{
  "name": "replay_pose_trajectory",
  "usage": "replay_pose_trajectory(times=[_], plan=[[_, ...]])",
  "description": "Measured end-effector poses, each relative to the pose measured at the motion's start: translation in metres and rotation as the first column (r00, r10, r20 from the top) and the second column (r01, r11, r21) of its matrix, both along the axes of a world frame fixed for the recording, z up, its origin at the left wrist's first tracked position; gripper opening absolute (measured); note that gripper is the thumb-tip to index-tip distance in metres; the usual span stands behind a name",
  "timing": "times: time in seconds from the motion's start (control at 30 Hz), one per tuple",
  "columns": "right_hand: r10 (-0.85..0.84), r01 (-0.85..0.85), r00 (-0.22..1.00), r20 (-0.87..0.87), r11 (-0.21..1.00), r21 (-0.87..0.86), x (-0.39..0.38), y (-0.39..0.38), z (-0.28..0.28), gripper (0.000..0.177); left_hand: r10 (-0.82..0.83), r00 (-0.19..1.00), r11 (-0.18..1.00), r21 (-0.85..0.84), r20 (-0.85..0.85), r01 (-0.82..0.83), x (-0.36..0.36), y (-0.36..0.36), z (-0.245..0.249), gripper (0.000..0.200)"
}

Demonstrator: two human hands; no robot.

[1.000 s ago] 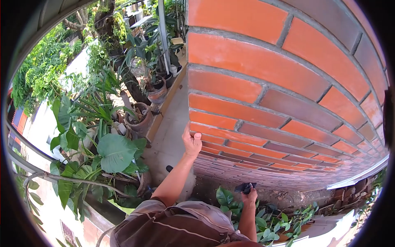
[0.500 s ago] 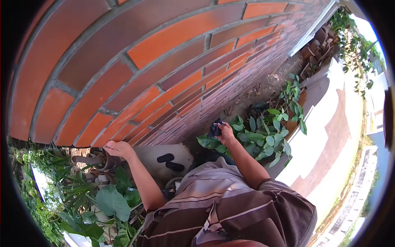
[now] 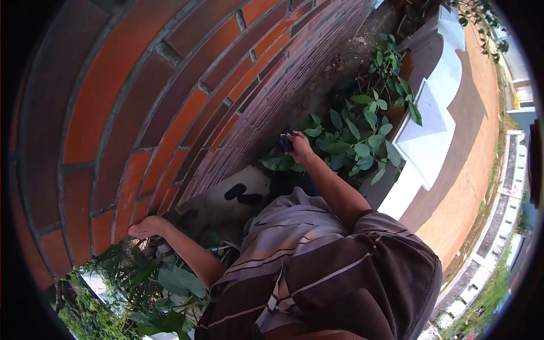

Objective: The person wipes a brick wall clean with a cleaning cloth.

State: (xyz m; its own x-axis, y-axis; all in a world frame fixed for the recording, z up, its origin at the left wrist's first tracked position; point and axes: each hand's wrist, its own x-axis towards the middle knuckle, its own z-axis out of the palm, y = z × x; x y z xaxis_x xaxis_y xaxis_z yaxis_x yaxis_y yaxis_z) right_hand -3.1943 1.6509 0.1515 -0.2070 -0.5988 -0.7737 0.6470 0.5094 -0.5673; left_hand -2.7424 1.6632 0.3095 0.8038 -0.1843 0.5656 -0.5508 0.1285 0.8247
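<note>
My left hand [image 3: 148, 227] is at the lower edge of the brick wall [image 3: 136, 113], its fingers against the bricks near the corner; the fingertips are partly hidden, so I cannot make out whether they are spread or closed. Farther right, my right hand [image 3: 298, 146] is closed on a small dark object [image 3: 286, 141], beside the green leaves of a bush. The object looks dark blue or black, and its details are too small to tell. Between the hands, a pair of dark slippers [image 3: 243, 194] lies on the pale ground below the wall.
A leafy bush [image 3: 362, 130] grows close to my right forearm. Beyond it runs a low wall with a white top [image 3: 428, 133]. Broad-leaved plants [image 3: 181, 279] stand below my left arm. A paved strip [image 3: 470, 192] lies at the far right.
The view has turned and shifted, so the wall looks steeper. My left hand appears lower and farther left, still at the wall's edge. My right hand still holds the dark object.
</note>
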Motion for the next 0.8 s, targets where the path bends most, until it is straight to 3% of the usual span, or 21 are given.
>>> replay_pose_trajectory(times=[0.13,0.2,0.3,0.37,0.47,0.53,0.6,0.67,0.77,0.8], plan=[[-0.118,0.122,0.992,0.039,0.982,-0.146,-0.028,-0.025,0.002,0.015,0.025,0.998,0.999,0.021,-0.053,-0.024,-0.006,0.000,0.005,0.070],[-0.241,0.223,0.969,-0.058,0.951,-0.215,-0.047,-0.060,0.026,0.013,0.003,0.996,0.999,0.041,-0.093,0.001,-0.006,0.001,0.009,0.068],[-0.468,0.319,0.870,-0.156,0.776,-0.545,-0.088,-0.142,0.039,0.020,-0.041,0.991,0.999,0.006,-0.130,0.042,-0.009,0.001,0.012,0.065],[-0.590,0.333,0.778,-0.217,0.680,-0.653,-0.104,-0.191,0.060,0.025,-0.009,0.990,1.000,0.016,-0.143,0.011,-0.023,0.000,0.022,0.062],[-0.586,0.270,0.738,-0.333,0.710,-0.651,-0.077,-0.233,0.078,0.027,-0.019,0.988,0.999,-0.029,-0.151,0.014,-0.014,-0.001,0.016,0.061],[-0.594,0.177,0.509,-0.623,0.780,-0.600,-0.023,-0.226,0.083,0.028,-0.019,0.991,1.000,-0.010,-0.130,0.018,-0.014,0.001,0.015,0.069],[-0.623,0.128,0.502,-0.600,0.740,-0.661,0.022,-0.202,0.062,0.028,-0.002,0.993,1.000,-0.002,-0.115,0.002,-0.004,0.003,0.010,0.073],[-0.535,0.004,0.570,-0.624,0.761,-0.648,0.040,-0.178,0.042,0.028,0.030,0.994,1.000,0.003,-0.104,-0.030,0.009,0.002,-0.001,0.074],[-0.579,0.111,0.549,-0.603,0.765,-0.634,-0.010,-0.223,0.049,0.026,0.087,0.982,0.996,0.037,-0.166,-0.082,-0.024,0.000,0.022,0.073],[-0.606,0.233,0.545,-0.580,0.773,-0.590,-0.041,-0.242,0.077,0.023,0.086,0.982,0.996,0.038,-0.171,-0.081,-0.025,-0.002,0.022,0.072]])
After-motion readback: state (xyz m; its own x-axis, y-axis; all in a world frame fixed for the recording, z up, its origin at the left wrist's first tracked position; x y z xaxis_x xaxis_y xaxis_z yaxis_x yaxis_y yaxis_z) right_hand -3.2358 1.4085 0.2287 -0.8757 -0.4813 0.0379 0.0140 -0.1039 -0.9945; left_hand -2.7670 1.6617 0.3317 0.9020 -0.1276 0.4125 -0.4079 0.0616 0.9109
